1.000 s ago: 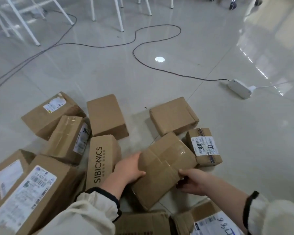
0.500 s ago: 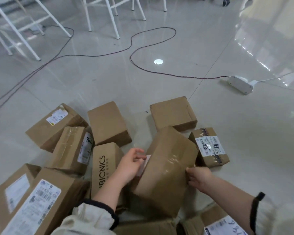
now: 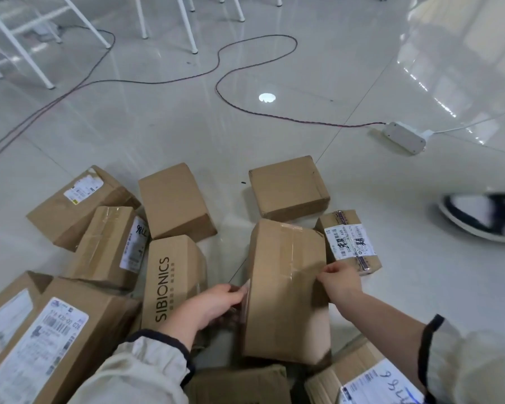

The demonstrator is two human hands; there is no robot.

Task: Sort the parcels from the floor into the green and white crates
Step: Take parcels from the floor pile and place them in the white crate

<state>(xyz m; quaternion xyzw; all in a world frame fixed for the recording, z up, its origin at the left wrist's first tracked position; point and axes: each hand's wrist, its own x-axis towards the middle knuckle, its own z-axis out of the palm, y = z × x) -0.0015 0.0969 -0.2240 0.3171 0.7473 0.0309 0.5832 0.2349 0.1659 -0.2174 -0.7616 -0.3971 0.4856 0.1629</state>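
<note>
While both forearms reach up from the bottom of the frame in pale, dark-cuffed sleeves, the left hand point(image 3: 216, 304) curls its fingers round the left edge of a taped cardboard parcel point(image 3: 286, 287) and the right hand point(image 3: 340, 282) pinches its right edge; the parcel, oblong and glossy with clear tape, tilts up at lower centre among brown boxes on the shiny tiled floor point(image 3: 274, 135); a matte box printed SIBIONICS point(image 3: 169, 284) lies just left; a small white-labelled parcel point(image 3: 350, 243) sits just right.
</note>
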